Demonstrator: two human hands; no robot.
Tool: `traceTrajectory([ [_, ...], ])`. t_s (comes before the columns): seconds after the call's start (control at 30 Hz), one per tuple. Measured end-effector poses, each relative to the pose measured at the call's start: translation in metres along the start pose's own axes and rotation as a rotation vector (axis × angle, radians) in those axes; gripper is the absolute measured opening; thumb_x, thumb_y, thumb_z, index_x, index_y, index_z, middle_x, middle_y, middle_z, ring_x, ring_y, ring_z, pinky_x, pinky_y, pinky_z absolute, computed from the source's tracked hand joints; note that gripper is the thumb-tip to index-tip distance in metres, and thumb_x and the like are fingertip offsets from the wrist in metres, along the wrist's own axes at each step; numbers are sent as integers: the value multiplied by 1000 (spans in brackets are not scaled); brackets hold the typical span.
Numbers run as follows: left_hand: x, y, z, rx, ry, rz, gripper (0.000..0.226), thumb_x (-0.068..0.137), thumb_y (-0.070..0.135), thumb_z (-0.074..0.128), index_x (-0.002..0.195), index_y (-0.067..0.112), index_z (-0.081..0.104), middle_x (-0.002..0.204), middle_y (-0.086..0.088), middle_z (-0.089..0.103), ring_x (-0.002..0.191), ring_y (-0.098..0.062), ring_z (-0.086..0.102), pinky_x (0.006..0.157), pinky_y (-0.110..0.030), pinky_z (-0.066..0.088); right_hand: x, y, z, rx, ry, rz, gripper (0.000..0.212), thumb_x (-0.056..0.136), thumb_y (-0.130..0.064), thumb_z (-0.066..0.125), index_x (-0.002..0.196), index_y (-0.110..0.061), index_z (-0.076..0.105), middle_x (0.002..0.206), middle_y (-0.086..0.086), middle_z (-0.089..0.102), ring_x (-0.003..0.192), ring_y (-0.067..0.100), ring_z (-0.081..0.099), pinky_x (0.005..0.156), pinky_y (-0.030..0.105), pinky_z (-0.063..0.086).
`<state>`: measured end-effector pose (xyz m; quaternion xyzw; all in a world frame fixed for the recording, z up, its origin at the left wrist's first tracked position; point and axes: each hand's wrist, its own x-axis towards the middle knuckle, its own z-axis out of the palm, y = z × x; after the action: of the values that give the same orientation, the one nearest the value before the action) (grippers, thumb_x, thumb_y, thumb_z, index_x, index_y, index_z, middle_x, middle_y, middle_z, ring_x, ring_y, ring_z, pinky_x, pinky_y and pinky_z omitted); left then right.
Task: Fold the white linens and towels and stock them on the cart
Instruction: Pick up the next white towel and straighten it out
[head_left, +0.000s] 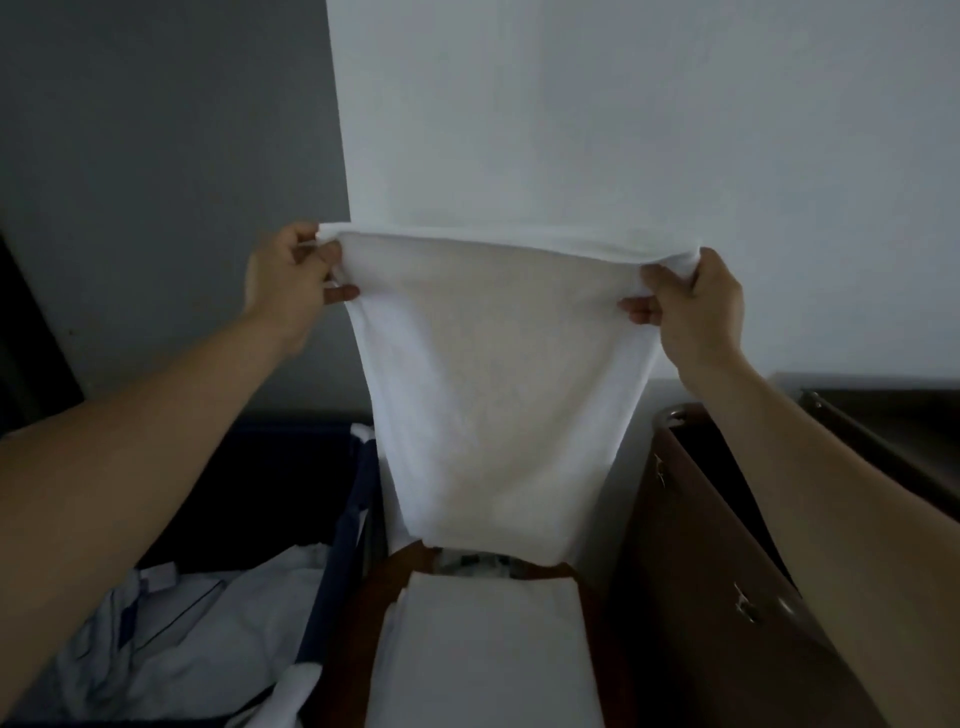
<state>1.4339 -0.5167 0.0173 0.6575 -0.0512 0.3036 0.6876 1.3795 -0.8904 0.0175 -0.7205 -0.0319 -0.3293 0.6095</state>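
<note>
A white towel (498, 389) hangs stretched in front of me, doubled over along its top edge. My left hand (291, 280) pinches the towel's upper left corner and my right hand (696, 306) pinches the upper right corner, both raised at about the same height. The towel's lower edge hangs just above a folded white linen (478, 644) lying flat on a brown cart surface (379, 587) below.
A dark blue bin (337, 551) at lower left holds loose white and light blue laundry (197, 623). A brown leather-like container (706, 597) with metal fittings stands at the right. White and grey walls (571, 114) rise directly behind.
</note>
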Motion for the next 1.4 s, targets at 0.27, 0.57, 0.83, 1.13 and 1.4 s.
traceTrajectory([
  [0.27, -109, -22, -50, 82, -39, -139, 27, 97, 10, 60, 123, 9, 55, 108, -6, 57, 88, -20, 65, 67, -34, 63, -98, 24, -16, -82, -36, 98, 19, 97, -18, 62, 94, -36, 56, 97, -1, 69, 67, 21, 73, 68, 37, 62],
  [0.57, -254, -53, -123, 199, -264, -357, 12, 96, 16, 61, 104, 24, 61, 109, -6, 65, 98, -21, 68, 71, -31, 61, -246, 58, -54, -196, -70, 358, 9, 97, -21, 63, 104, -25, 57, 102, 5, 69, 69, 22, 74, 64, 36, 61],
  [0.83, -349, -71, -163, 306, -376, -455, 13, 94, 16, 64, 105, 23, 62, 104, -1, 67, 92, -17, 68, 62, -20, 57, -344, 82, -100, -329, -114, 525, 11, 96, -26, 64, 101, -18, 57, 91, 10, 71, 64, 19, 73, 56, 31, 59],
  [1.13, -354, -84, -149, 377, -424, -466, 14, 95, 14, 61, 109, 15, 62, 98, 0, 66, 87, -13, 64, 65, -20, 49, -354, 102, -108, -404, -116, 566, 12, 95, -28, 64, 102, -21, 57, 91, 3, 71, 64, 15, 73, 58, 35, 56],
  [1.4, -282, -159, -100, 445, -373, -531, 21, 95, 22, 61, 115, 17, 61, 107, -1, 65, 97, -21, 66, 84, -41, 58, -277, 181, -73, -616, -138, 563, 23, 92, -42, 63, 91, -19, 60, 63, -1, 68, 58, 15, 66, 57, 30, 46],
])
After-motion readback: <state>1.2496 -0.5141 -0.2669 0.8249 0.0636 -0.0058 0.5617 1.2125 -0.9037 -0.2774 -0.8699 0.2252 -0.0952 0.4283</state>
